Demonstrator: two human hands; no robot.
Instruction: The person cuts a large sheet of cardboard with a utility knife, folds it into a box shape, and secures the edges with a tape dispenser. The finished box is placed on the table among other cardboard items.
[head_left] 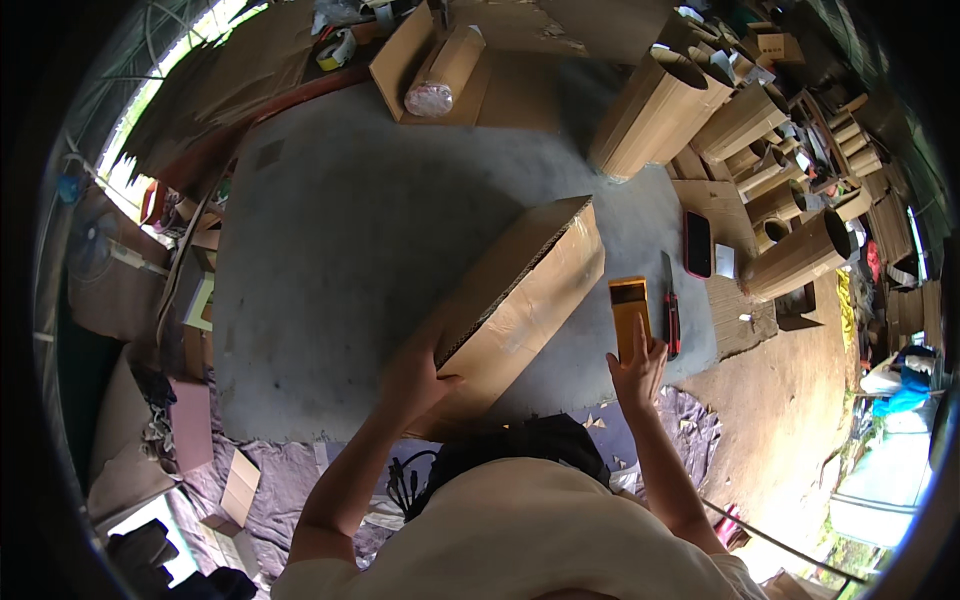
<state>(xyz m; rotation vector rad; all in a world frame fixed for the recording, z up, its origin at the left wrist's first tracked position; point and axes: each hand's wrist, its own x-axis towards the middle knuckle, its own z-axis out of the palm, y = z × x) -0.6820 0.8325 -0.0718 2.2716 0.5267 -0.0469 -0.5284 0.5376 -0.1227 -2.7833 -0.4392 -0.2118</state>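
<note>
A long, narrow brown cardboard box (530, 310) stands slanting across the grey tabletop in front of me. My left hand (420, 385) is closed on its near left edge, thumb on the side facing right and fingers partly hidden behind. To the right of the box lies a flat orange-yellow rectangular device (628, 315) with a dark panel at its far end. My right hand (638, 375) rests at the device's near end, index finger stretched onto it and thumb apart. Just right of that lies a red-and-black utility knife (672, 325), its blade pointing away from me.
A dark phone (697, 245) lies beside a small white paper (725, 261). Several tall cardboard tubes (645, 115) stand along the right and far right of the grey table (320, 220). At the far edge, a wrapped roll (445, 72) lies on cardboard near a tape roll (336, 50).
</note>
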